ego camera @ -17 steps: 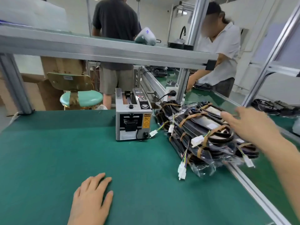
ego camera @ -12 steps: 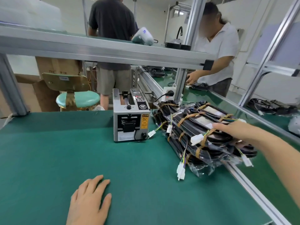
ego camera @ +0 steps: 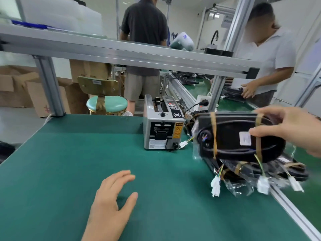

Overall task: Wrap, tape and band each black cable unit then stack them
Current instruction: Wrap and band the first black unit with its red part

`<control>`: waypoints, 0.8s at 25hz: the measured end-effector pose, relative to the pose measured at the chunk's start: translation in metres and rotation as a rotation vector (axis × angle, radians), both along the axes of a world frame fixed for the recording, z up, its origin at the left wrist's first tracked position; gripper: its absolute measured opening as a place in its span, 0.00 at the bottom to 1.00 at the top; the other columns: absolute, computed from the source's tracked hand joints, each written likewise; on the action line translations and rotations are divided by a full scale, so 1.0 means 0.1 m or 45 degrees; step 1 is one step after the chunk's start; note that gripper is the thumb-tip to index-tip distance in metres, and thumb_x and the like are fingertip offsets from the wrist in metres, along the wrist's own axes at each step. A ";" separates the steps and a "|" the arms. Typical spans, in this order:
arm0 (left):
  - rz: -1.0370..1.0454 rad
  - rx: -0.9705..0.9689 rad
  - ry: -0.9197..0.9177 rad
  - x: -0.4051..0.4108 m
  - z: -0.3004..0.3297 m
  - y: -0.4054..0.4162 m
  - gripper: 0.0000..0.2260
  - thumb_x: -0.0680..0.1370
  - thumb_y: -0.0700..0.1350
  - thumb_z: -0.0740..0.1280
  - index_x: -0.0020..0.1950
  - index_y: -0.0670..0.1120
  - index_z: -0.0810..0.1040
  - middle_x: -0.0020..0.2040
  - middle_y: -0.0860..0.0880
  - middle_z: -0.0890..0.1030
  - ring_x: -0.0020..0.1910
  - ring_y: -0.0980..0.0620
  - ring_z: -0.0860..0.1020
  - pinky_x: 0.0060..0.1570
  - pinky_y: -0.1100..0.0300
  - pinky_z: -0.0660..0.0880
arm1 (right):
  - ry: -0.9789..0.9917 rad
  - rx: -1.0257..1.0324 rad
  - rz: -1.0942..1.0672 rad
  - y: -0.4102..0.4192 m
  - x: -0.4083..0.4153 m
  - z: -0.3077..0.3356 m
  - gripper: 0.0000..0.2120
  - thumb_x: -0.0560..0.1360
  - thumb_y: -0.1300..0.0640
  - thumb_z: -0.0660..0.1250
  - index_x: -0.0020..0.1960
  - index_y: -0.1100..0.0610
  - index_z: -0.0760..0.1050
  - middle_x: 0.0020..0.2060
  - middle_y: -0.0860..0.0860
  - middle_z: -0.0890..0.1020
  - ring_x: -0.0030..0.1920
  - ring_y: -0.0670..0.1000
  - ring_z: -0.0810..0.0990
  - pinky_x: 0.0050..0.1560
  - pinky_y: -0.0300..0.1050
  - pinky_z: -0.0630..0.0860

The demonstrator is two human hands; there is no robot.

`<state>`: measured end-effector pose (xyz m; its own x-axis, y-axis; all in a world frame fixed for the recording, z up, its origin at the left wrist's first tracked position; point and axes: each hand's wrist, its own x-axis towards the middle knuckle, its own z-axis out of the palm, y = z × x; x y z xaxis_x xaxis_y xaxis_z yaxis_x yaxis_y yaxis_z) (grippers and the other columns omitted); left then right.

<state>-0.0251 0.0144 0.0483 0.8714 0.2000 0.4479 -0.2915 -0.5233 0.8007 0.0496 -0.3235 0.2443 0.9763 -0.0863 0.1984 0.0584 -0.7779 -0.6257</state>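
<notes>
Lifting one black cable unit point(ego camera: 239, 136) clear at right, the right hand point(ego camera: 293, 129) pinches it; left hand point(ego camera: 111, 206) hovers relaxed, ready.

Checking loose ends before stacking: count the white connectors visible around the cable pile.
4: one white connector beside the tape dispenser, and three hanging at the pile's front edge, left, middle, right. More may be hidden under the held cable unit.
</notes>
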 end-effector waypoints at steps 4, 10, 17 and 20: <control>-0.194 0.123 -0.180 -0.04 0.47 -0.06 0.35 0.63 0.58 0.71 0.70 0.62 0.66 0.69 0.65 0.67 0.70 0.67 0.62 0.63 0.79 0.55 | 0.007 -0.361 0.646 0.90 -0.15 0.01 0.28 0.58 0.50 0.78 0.55 0.40 0.73 0.45 0.39 0.83 0.46 0.38 0.81 0.45 0.35 0.77; -0.220 -0.182 0.138 0.18 0.51 0.11 0.43 0.58 0.45 0.78 0.68 0.66 0.65 0.54 0.62 0.81 0.52 0.62 0.79 0.55 0.61 0.75 | -0.108 -0.379 1.196 2.02 -0.10 -0.49 0.34 0.62 0.55 0.78 0.64 0.51 0.67 0.52 0.47 0.79 0.52 0.47 0.77 0.53 0.44 0.75; -0.167 -0.583 0.006 0.13 0.23 0.46 0.29 0.54 0.37 0.79 0.52 0.53 0.80 0.48 0.48 0.85 0.47 0.51 0.83 0.47 0.66 0.76 | 0.180 0.076 1.115 1.84 0.15 -0.77 0.29 0.69 0.50 0.76 0.67 0.45 0.70 0.61 0.39 0.77 0.62 0.36 0.73 0.69 0.46 0.68; -0.231 -0.561 -0.002 0.15 0.26 0.44 0.27 0.55 0.38 0.79 0.51 0.54 0.80 0.46 0.48 0.85 0.46 0.51 0.83 0.45 0.66 0.76 | 0.191 0.348 1.160 2.00 0.08 -0.93 0.14 0.72 0.54 0.74 0.57 0.48 0.79 0.54 0.44 0.83 0.56 0.40 0.79 0.63 0.41 0.72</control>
